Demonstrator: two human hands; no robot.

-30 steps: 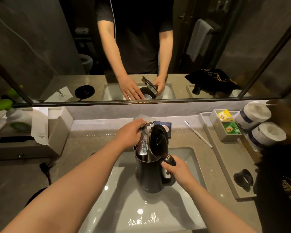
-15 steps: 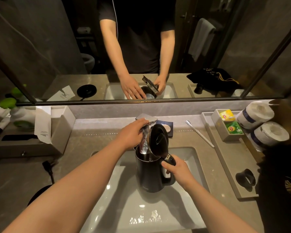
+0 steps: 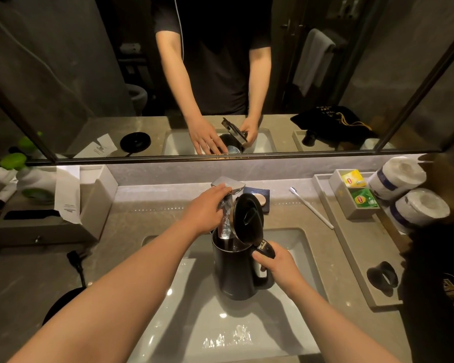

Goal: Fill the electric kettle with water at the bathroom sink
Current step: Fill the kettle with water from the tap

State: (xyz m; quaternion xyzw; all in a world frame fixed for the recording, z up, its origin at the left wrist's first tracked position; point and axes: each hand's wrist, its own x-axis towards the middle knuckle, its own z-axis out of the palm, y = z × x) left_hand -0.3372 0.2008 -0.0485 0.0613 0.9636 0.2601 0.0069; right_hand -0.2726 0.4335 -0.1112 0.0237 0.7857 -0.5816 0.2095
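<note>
A black electric kettle (image 3: 233,273) stands upright in the white sink basin (image 3: 194,318), its round lid (image 3: 248,218) flipped open. My right hand (image 3: 275,263) grips the kettle's handle. My left hand (image 3: 205,210) rests on the chrome faucet (image 3: 230,186), fingers laid over its flat lever. A stream of water (image 3: 226,224) falls from the spout into the kettle's open mouth.
The kettle's black base (image 3: 60,307) and its plug (image 3: 75,259) lie on the counter at left. A soap dish (image 3: 258,199) and a toothbrush (image 3: 311,208) sit behind the sink. At right a tray (image 3: 351,260) holds tea bags (image 3: 363,199), and toilet rolls (image 3: 417,209) stand beside it.
My left hand has slid a little further over the faucet lever. Water keeps running into the kettle, which stays in place.
</note>
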